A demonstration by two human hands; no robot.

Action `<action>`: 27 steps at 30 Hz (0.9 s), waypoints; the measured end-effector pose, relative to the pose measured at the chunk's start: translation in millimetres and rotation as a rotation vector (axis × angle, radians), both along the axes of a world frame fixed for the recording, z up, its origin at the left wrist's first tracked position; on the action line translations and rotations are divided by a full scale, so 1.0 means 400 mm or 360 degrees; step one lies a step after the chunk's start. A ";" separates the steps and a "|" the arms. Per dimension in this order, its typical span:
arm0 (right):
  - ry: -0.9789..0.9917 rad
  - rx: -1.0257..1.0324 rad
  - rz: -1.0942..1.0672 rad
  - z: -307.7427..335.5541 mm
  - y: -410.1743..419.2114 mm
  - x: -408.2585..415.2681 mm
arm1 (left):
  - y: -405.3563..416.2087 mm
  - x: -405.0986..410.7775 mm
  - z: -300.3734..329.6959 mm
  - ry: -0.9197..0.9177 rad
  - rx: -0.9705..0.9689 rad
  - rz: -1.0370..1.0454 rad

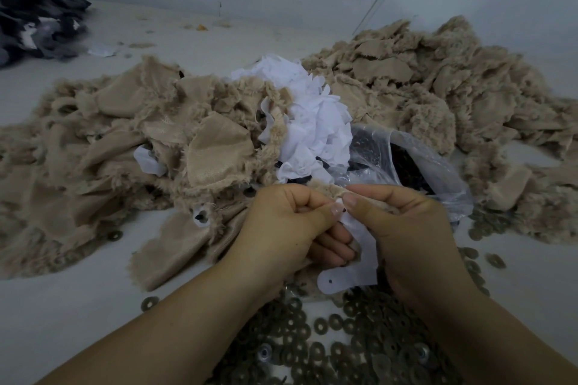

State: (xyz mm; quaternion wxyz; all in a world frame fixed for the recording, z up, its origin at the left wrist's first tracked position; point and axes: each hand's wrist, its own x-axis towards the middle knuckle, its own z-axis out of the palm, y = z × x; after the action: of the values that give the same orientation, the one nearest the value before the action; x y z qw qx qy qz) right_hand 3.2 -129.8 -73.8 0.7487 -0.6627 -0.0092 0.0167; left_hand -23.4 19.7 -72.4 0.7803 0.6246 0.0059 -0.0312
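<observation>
My left hand (287, 222) and my right hand (406, 228) meet at the middle of the view, thumbs almost touching. Between them they pinch a beige plush fabric piece (328, 189) together with a white cut-out backing piece (350, 275) that hangs down below the fingers and has small holes in it. A tiny dark part (344, 209) shows at the thumbs; what it is I cannot tell. Both hands have their fingers curled round the fabric.
Beige plush pieces lie heaped at left (125, 141) and at right (438, 91). White cut-outs (312, 116) pile between them. A clear plastic bag (416, 166) holds dark small parts. Several brown washers (344, 337) cover the white tabletop (78, 306) near me. Dark fabric (31, 15) lies far left.
</observation>
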 end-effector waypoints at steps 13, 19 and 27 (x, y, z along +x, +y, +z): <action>-0.0201 -0.0191 0.0007 -0.003 0.012 -0.018 | -0.016 -0.003 -0.026 -0.0774 0.1216 0.0578; 0.0035 0.0076 0.0064 0.000 0.004 -0.013 | 0.002 0.009 -0.015 -0.1391 0.1358 0.0575; 0.0249 0.0241 0.0120 0.014 -0.012 -0.001 | 0.015 0.014 -0.036 -0.1562 0.1399 0.0324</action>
State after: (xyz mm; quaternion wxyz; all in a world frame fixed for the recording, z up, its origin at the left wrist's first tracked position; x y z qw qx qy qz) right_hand 2.8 -134.8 -68.1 0.7938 -0.6001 0.0233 0.0959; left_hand -17.9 25.6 -87.0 0.3643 0.8227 -0.2787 0.3358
